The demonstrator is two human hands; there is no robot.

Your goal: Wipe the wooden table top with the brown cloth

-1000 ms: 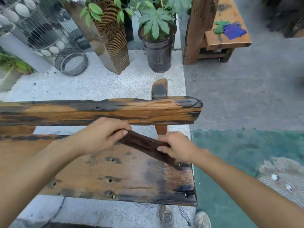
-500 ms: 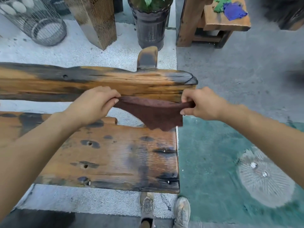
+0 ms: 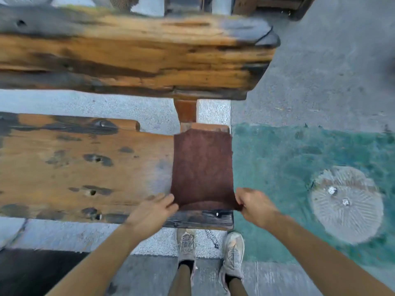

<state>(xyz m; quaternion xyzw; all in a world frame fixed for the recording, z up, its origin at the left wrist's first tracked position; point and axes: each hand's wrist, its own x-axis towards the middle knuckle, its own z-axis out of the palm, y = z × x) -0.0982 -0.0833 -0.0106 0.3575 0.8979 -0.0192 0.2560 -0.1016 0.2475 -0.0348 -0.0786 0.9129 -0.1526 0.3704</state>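
Observation:
The brown cloth (image 3: 202, 167) lies spread flat over the right end of the weathered wooden top (image 3: 85, 167), reaching from the far edge almost to the near edge. My left hand (image 3: 152, 212) pinches the cloth's near left corner. My right hand (image 3: 253, 202) pinches its near right corner, just past the plank's right end. Both near corners are slightly lifted, and the rest of the cloth rests on the wood.
A thick wooden rail (image 3: 136, 54) runs across above the plank, joined by a short post (image 3: 186, 110). My two shoes (image 3: 233, 253) stand on the pavement below the near edge. Green painted ground with a round drain cover (image 3: 346, 204) lies to the right.
The cloth was stretched in the air between both hands; now it is laid flat on the plank's right end. Both hands came down and toward me, and the view tilted downward.

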